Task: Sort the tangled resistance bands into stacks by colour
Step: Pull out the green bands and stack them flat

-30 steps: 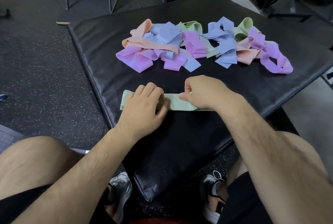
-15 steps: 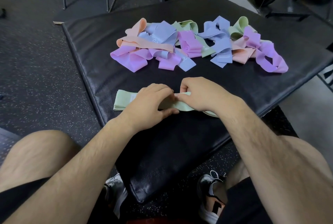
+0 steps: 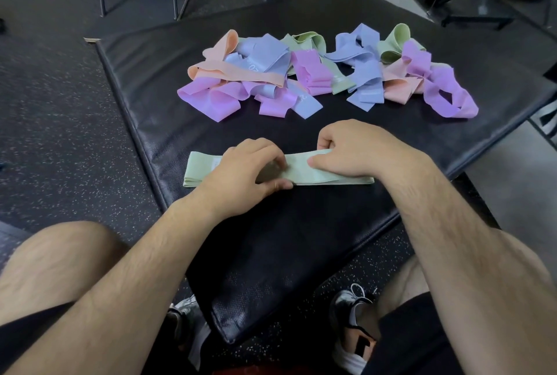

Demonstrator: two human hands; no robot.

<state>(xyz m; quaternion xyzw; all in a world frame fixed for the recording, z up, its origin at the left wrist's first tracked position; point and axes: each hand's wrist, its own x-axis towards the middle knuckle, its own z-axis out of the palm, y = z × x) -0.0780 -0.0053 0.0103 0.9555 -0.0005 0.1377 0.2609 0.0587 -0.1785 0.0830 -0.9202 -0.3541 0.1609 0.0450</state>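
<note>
Band (image 3: 301, 173) (green) — left hand (image 3: 244, 170), right hand (image 3: 358, 150)

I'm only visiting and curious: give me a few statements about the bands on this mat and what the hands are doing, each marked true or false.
1. The left hand and the right hand both hold the flattened pale green fabric band. True.
2. That green band hangs from a wall hook. False: it lies flat on the black padded mat.
3. The tangled pile of fabric bands mixes peach, blue, purple and green. True.
4. The right hand is reaching into the tangled pile. False: it is on the green band, apart from the pile.
</note>
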